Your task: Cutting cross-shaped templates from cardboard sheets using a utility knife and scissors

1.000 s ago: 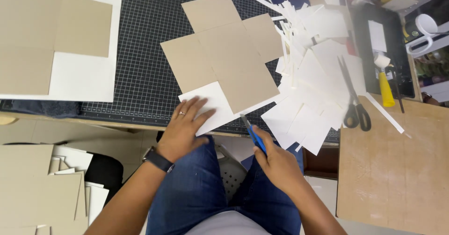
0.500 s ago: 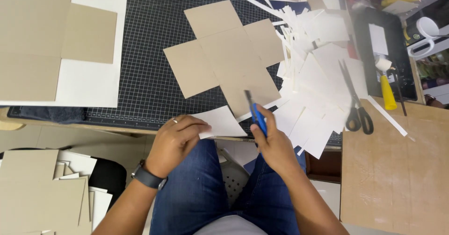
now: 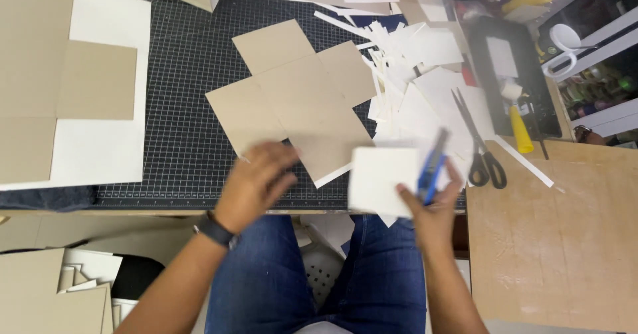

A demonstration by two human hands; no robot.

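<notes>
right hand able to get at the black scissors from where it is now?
Probably yes, but not freely: the right hand already holds a blue cutter and a white square. The black scissors lie uncovered on paper scraps just beside it.

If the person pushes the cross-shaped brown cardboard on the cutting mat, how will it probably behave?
The cross-shaped brown cardboard lies fully flat with straight edges, so it is probably stiff and would slide as one piece. It looks thin, so likely light for its size. The left hand hovers at its lower edge; the gridded cutting mat may grip it slightly.
</notes>
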